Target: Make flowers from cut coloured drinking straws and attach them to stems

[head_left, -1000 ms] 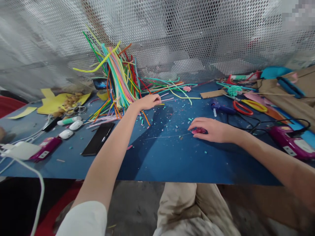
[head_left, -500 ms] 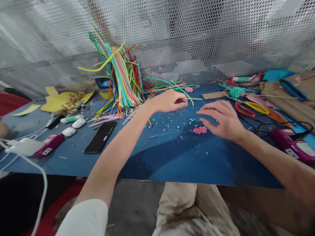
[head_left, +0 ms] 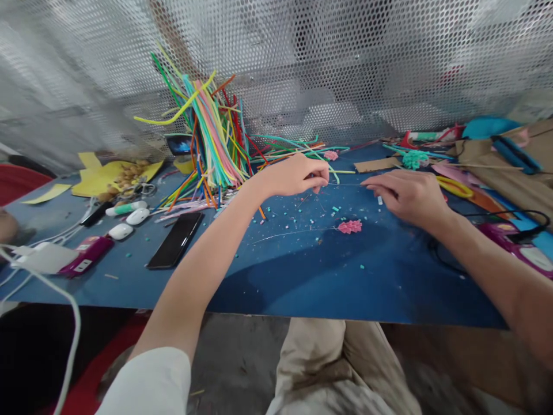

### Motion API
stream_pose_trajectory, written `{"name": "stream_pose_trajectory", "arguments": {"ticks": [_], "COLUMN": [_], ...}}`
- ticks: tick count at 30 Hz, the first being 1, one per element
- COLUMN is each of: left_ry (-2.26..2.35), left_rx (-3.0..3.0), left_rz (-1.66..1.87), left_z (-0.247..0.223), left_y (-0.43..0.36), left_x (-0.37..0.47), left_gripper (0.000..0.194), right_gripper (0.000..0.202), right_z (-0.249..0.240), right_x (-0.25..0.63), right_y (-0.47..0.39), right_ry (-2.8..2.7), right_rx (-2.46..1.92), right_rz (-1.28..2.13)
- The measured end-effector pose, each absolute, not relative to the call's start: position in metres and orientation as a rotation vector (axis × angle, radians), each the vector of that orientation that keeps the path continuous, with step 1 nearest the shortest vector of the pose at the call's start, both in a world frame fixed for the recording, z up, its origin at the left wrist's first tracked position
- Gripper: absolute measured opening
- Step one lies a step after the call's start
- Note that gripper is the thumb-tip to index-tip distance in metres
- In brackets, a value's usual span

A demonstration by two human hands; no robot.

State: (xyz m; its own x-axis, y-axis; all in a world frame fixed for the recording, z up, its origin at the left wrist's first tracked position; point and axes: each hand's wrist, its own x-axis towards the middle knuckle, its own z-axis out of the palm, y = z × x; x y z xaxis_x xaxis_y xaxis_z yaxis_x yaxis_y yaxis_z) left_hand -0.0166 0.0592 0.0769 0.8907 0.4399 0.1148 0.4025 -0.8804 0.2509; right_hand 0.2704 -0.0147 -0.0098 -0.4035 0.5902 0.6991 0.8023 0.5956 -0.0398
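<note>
A thin pale wire [head_left: 344, 184] runs nearly level between my two hands above the blue table [head_left: 298, 288]. My left hand [head_left: 300, 174] is closed in a pinch on the wire's left end. At the other end, the fingertips of my right hand [head_left: 410, 196] are pinched together on the wire. Below them a pink fuzzy flower-like piece [head_left: 349, 226] lies on the table, and a long fine wire stem [head_left: 294, 233] stretches left from it. Small turquoise and white clippings [head_left: 313, 221] are scattered around.
A tall bundle of coloured pipe cleaners [head_left: 216, 135] stands behind my left forearm. A black phone [head_left: 175, 241] lies at left, near a purple power strip [head_left: 86, 256]. At right are a turquoise fuzzy piece [head_left: 415, 159], yellow scissor handles [head_left: 454, 187] and cardboard [head_left: 378, 165].
My right hand has moved right and slightly up, and its spread fingers have closed on the wire. The wire now shows stretched between my hands. My left hand has hardly moved.
</note>
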Motion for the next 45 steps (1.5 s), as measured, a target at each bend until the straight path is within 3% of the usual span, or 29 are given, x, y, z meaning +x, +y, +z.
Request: {"name": "stream_pose_trajectory", "arguments": {"ticks": [14,33,41,45], "left_ry": [0.891,0.581,0.644,1.165], "left_rx": [2.708,2.674,2.657,2.771], "left_rz": [0.164,0.062,0.059,0.294], "left_z": [0.080,0.063,0.066,0.081], "left_y": [0.076,0.055,0.071,0.092], "left_x": [-0.049,-0.009,-0.025,-0.064], "left_gripper": [0.023,0.028,0.027,0.036], "right_gripper": [0.017,0.013,0.013,0.018], "right_z": [-0.012,-0.015,-0.014,-0.012], "right_x": [0.273,0.253,0.252,0.262], "right_y": [-0.009,-0.021,-0.011,0.003], "right_ry": [-1.991,-2.050,-1.299,-1.050], "right_rx": [-1.254,-0.972,-0.923,-0.813], "right_rz": [-0.226,-0.033,0.560,0.664]}}
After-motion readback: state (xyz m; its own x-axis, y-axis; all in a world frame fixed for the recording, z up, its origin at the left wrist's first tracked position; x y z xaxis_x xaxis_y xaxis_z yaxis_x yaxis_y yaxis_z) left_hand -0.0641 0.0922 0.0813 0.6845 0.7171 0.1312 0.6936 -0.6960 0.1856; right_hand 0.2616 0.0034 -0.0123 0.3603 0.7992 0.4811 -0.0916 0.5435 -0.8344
